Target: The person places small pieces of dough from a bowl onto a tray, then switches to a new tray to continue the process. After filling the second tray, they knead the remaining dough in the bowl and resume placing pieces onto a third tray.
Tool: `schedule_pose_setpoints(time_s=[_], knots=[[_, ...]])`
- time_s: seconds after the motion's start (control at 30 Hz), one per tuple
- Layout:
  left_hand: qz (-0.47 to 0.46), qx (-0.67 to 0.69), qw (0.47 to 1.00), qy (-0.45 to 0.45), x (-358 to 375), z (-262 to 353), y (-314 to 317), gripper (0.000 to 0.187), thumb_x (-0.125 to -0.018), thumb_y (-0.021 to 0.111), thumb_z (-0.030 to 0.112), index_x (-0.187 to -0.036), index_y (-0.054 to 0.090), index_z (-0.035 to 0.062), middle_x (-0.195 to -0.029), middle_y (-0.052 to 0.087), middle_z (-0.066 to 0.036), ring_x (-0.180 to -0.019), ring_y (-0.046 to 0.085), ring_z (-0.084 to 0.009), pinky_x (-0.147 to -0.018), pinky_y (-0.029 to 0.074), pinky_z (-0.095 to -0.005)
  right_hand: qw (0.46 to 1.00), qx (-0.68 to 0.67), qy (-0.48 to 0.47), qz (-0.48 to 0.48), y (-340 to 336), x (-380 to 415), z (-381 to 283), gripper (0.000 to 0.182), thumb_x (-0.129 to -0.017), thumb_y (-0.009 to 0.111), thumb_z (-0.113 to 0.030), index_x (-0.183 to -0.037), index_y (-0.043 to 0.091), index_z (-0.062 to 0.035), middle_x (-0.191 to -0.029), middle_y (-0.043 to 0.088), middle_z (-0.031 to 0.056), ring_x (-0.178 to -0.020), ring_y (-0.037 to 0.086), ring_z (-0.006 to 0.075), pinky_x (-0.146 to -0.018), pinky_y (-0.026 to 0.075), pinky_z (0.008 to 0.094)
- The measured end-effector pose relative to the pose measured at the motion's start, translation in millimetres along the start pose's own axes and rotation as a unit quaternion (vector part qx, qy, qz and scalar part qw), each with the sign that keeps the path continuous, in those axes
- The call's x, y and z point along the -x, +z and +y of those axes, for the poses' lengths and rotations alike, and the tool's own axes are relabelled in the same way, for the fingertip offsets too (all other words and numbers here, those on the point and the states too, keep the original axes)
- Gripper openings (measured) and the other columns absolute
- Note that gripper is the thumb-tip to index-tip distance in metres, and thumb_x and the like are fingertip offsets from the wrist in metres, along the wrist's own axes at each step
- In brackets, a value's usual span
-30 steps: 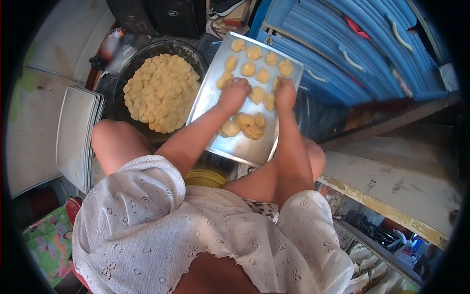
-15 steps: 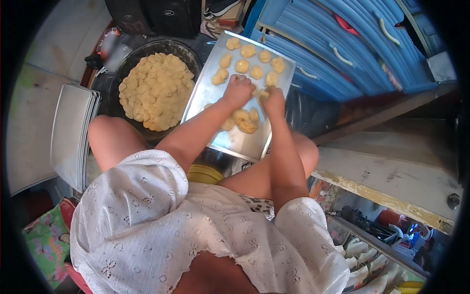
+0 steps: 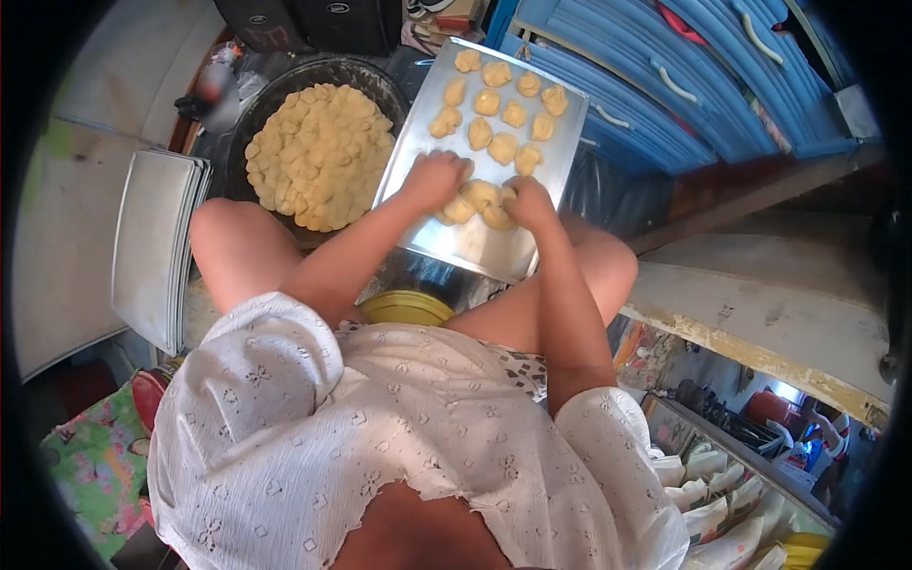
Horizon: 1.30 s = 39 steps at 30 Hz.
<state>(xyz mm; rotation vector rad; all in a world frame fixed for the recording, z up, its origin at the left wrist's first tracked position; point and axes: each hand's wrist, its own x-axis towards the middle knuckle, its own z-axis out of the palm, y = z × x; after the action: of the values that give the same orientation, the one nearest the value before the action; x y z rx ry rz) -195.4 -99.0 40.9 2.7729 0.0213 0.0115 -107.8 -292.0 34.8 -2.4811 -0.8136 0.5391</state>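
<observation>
Rows of pale yellow dough pieces [image 3: 502, 147] lie on a shiny metal baking tray [image 3: 418, 214] in front of me. A loose cluster of dough lumps [image 3: 460, 209] sits on the tray's near half. At the cluster's upper left is my left hand [image 3: 437, 180], its fingers curled; what they hold, if anything, is hidden. My right hand [image 3: 530, 202] pinches a dough lump [image 3: 508, 193] at the cluster's right side. Left of the tray, a large black basin [image 3: 237, 123] holds a big heap of dough pieces [image 3: 318, 157].
Several flat metal trays [image 3: 157, 247] stand stacked on edge at the left. Blue drawers [image 3: 608, 81] rise beyond the tray on the right. A wooden shelf [image 3: 760, 294] is close on the right. A yellow round container [image 3: 407, 307] sits between my legs.
Both hands have drawn back toward me from the rows to the cluster of lumps. Dough pieces that were under my fingers now lie uncovered in the rows. The view has shifted slightly.
</observation>
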Motion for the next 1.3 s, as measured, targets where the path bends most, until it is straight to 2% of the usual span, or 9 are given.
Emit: schedule_pose_setpoints(time_s=[0.17,0.23,0.37,0.57,0.7,0.9,1.0,1.13,1.3], knots=[[0.058,0.077,0.995,-0.031,35,-9,4,0.022,-0.078,0.053,0.012,-0.097,0.061,0.0063,-0.093,0.057,-0.013,-0.088,0.056,-0.0312,-0.076,0.043,-0.0421,0.997,-0.036,0.022,-0.072,-17,5,-16,0.029,-0.063,0.062,-0.016,-0.089,0.066,-0.0033,-0.083,0.063,0.0183,-0.081,0.061,0.0331,-0.075,0.049,0.0374],[0.045,0.163,0.979,-0.110,40,-7,-9,0.019,-0.077,0.053,0.011,-0.093,0.061,0.0044,-0.091,0.058,-0.016,-0.084,0.057,-0.0340,-0.075,0.045,-0.0411,0.982,-0.091,0.031,0.163,-17,3,-23,0.030,-0.063,0.063,-0.017,-0.090,0.065,-0.0032,-0.082,0.064,0.0177,-0.076,0.062,0.0320,-0.071,0.049,0.0365],[0.158,0.236,0.947,-0.147,29,-22,-3,0.013,-0.076,0.053,0.007,-0.086,0.060,0.0023,-0.092,0.058,-0.018,-0.085,0.056,-0.0366,-0.074,0.046,-0.0424,0.889,-0.352,0.008,0.292,-7,-22,-61,0.020,-0.068,0.062,-0.017,-0.084,0.063,-0.0044,-0.083,0.064,0.0158,-0.078,0.062,0.0306,-0.071,0.049,0.0377],[0.160,0.192,0.962,-0.114,22,-37,0,0.014,-0.073,0.055,0.006,-0.086,0.058,0.0015,-0.091,0.056,-0.019,-0.085,0.054,-0.0373,-0.074,0.045,-0.0424,0.986,-0.044,0.101,0.125,40,-26,-68,0.015,-0.073,0.060,-0.021,-0.083,0.064,-0.0103,-0.085,0.064,0.0121,-0.081,0.061,0.0297,-0.072,0.048,0.0392],[0.152,0.207,0.965,-0.055,20,-54,8,0.022,-0.070,0.057,0.002,-0.092,0.057,0.0017,-0.091,0.054,-0.018,-0.088,0.054,-0.0363,-0.076,0.045,-0.0412,0.974,0.001,0.003,0.225,42,-1,-59,0.027,-0.065,0.069,-0.025,-0.087,0.064,-0.0090,-0.082,0.063,0.0157,-0.079,0.061,0.0315,-0.075,0.048,0.0385],[0.172,0.139,0.974,-0.047,8,-37,3,0.024,-0.072,0.057,0.005,-0.096,0.059,0.0045,-0.098,0.055,-0.013,-0.094,0.053,-0.0326,-0.080,0.043,-0.0409,0.975,-0.202,0.087,0.003,22,6,-34,0.041,-0.063,0.075,-0.026,-0.095,0.062,-0.0041,-0.093,0.062,0.0194,-0.087,0.060,0.0317,-0.078,0.047,0.0383],[0.224,0.004,0.973,0.046,0,-18,-2,0.027,-0.074,0.057,0.012,-0.100,0.060,0.0084,-0.100,0.056,-0.010,-0.095,0.054,-0.0281,-0.086,0.038,-0.0410,0.913,-0.314,0.169,0.199,19,6,-36,0.044,-0.066,0.074,-0.027,-0.100,0.062,-0.0026,-0.096,0.061,0.0232,-0.091,0.059,0.0321,-0.079,0.046,0.0383],[-0.031,0.009,0.996,0.083,-19,-6,-3,0.029,-0.073,0.061,0.016,-0.102,0.063,0.0122,-0.102,0.057,-0.008,-0.099,0.053,-0.0248,-0.086,0.037,-0.0410,0.963,-0.127,0.073,0.227,26,-1,-32,0.042,-0.072,0.069,-0.025,-0.107,0.061,-0.0032,-0.096,0.059,0.0235,-0.090,0.058,0.0351,-0.079,0.046,0.0399],[-0.054,-0.037,0.997,0.028,-28,4,-8,0.031,-0.074,0.061,0.018,-0.105,0.062,0.0132,-0.101,0.057,-0.008,-0.098,0.053,-0.0254,-0.086,0.038,-0.0407,0.974,-0.067,0.076,0.204,38,2,-36,0.038,-0.073,0.068,-0.023,-0.106,0.062,-0.0043,-0.098,0.056,0.0224,-0.090,0.056,0.0377,-0.080,0.046,0.0408]])
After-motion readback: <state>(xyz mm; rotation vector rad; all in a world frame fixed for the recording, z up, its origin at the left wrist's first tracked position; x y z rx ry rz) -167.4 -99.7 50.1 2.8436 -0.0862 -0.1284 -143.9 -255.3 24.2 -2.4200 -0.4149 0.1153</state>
